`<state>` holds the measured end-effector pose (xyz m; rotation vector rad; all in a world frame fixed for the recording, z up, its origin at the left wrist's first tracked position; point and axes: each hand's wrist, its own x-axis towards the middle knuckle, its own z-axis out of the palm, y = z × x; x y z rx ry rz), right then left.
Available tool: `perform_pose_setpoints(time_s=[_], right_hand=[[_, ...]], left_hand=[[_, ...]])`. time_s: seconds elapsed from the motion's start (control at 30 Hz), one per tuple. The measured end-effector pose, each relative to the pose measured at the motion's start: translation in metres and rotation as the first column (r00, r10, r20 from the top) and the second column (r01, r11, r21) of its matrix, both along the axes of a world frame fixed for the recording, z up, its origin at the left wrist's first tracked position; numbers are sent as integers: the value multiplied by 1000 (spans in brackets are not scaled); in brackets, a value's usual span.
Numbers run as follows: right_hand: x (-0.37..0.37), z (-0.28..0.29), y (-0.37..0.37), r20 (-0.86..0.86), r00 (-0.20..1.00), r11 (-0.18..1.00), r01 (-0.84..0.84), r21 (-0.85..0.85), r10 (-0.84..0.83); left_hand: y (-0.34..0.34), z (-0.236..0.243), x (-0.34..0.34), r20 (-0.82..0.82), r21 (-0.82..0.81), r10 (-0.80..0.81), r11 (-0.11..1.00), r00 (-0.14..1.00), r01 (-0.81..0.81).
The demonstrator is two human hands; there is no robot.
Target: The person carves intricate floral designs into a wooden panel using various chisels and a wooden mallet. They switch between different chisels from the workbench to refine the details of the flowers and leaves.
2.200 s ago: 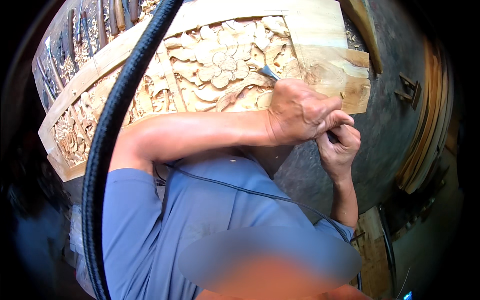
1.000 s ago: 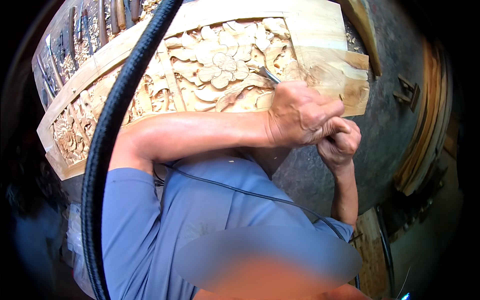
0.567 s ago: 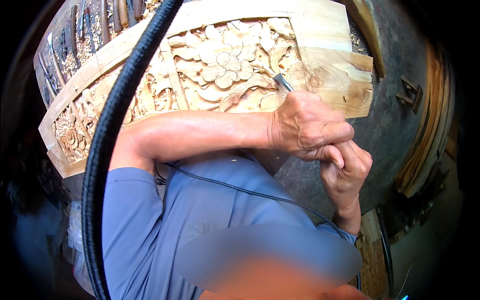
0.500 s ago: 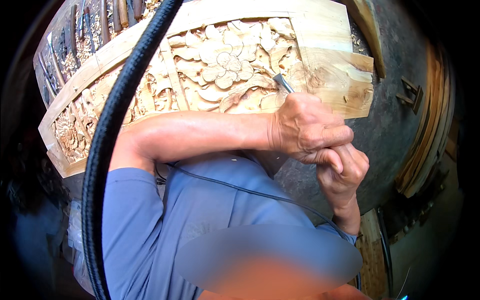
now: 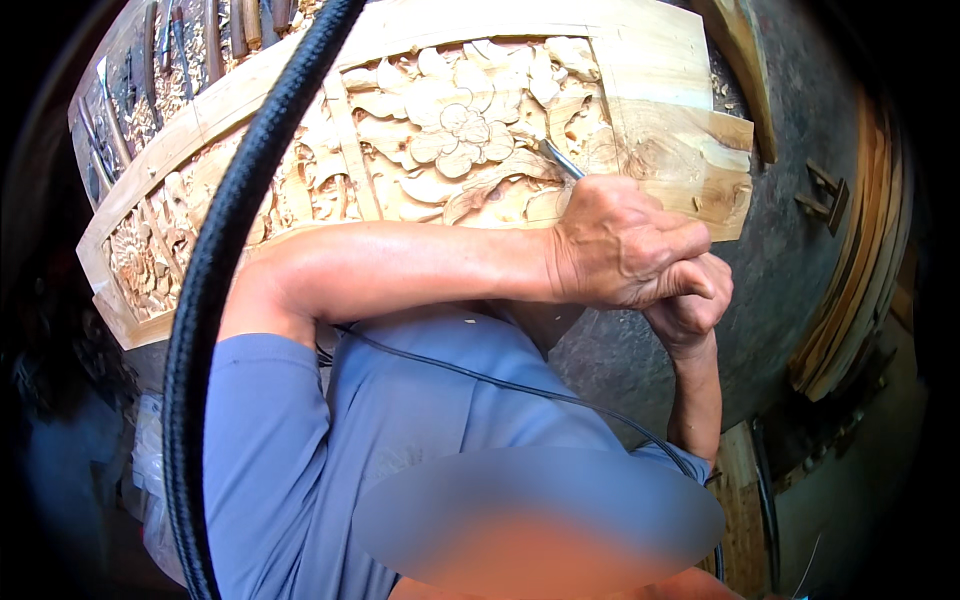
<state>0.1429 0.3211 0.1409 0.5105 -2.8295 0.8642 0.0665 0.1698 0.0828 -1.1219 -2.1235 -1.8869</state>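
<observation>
A wooden panel [image 5: 655, 50] carved in relief with a flower and leaves lies before me. My left hand [image 5: 625, 245] reaches across from the left, wrapped round a carving chisel [image 5: 565, 162] close to its metal blade. The blade's tip meets the carving among the leaves, just right of the flower. Right behind and below it, my right hand [image 5: 692, 305] is closed at the chisel's rear end, touching the left hand. Both hands hide the chisel's handle.
Several carving tools [image 5: 212, 40] lie among wood shavings at the far left. A curved timber piece [image 5: 745, 75] rests beyond the panel's right end. Curved wooden boards [image 5: 850, 260] are stacked at the right. A black braided cable [image 5: 235, 180] crosses the view at left.
The chisel's tip has shifted slightly left and its blade shows narrower, as if turned. My right hand has moved up, nearer the left hand. The panel appears slightly further right.
</observation>
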Motion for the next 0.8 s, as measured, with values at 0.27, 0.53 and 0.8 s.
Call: perform_pose_setpoints(time_s=[0.27, 0.53, 0.8], right_hand=[[18, 25, -1, 184, 977, 993, 114, -21, -108], [7, 59, -29, 459, 823, 919, 393, -32, -336], [12, 33, -15, 278, 936, 968, 243, -68, -215]], left_hand=[[-4, -2, 2, -127, 25, -128, 991, 984, 132], [-2, -3, -1, -60, 144, -135, 979, 989, 142], [5, -4, 7, 39, 118, -71, 991, 997, 66]])
